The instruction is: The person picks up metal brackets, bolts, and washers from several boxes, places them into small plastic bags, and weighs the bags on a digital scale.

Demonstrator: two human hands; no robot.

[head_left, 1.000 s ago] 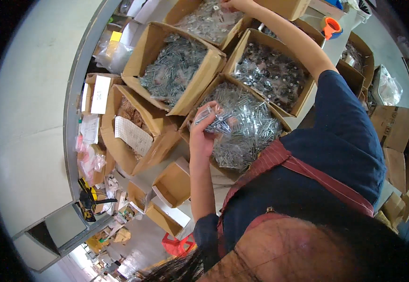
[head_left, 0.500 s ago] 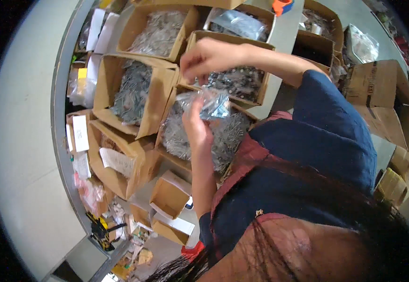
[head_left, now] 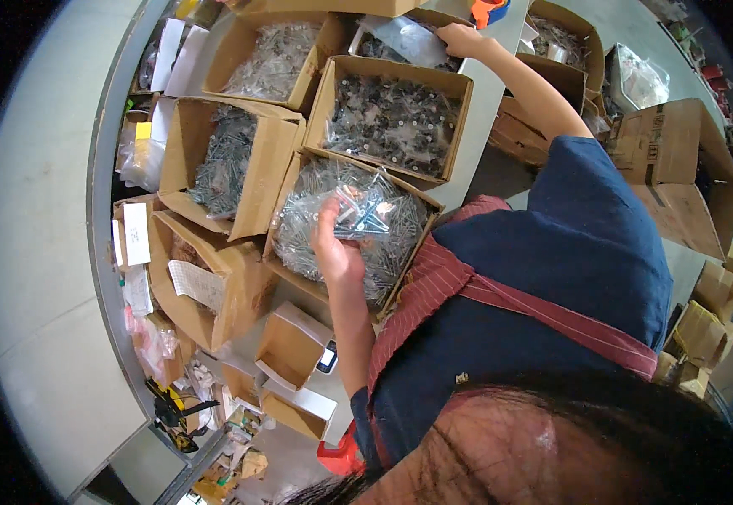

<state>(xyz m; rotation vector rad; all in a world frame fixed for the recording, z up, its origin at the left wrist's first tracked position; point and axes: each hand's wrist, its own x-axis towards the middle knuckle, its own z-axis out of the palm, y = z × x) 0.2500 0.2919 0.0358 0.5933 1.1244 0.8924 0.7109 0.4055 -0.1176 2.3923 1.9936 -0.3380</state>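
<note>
My left hand (head_left: 333, 244) is closed on a clear plastic bag of screws (head_left: 365, 215), held up over a cardboard box of long screws in clear bags (head_left: 299, 227). The screws in the held bag look silvery blue. My right hand (head_left: 461, 40) reaches out to a white-edged box (head_left: 362, 40) at the far side. Its fingers are curled down at the box's right end, beside a large clear plastic bag (head_left: 408, 40) lying over dark contents. The fingertips are hidden, so whatever they grip does not show.
Between my hands stands a box of small bagged dark parts (head_left: 391, 122). Boxes of bagged hardware (head_left: 274, 55) and long screws (head_left: 227, 160) are on the left. Nearer are a small cardboard box (head_left: 290, 345) and a handheld device (head_left: 327, 358). An orange-and-blue tape dispenser (head_left: 488, 12) is at the far edge.
My right hand has moved away from the bag of screws, out to the far white-edged box. My left hand keeps hold of the bag, which now sits slightly lower and further left.
</note>
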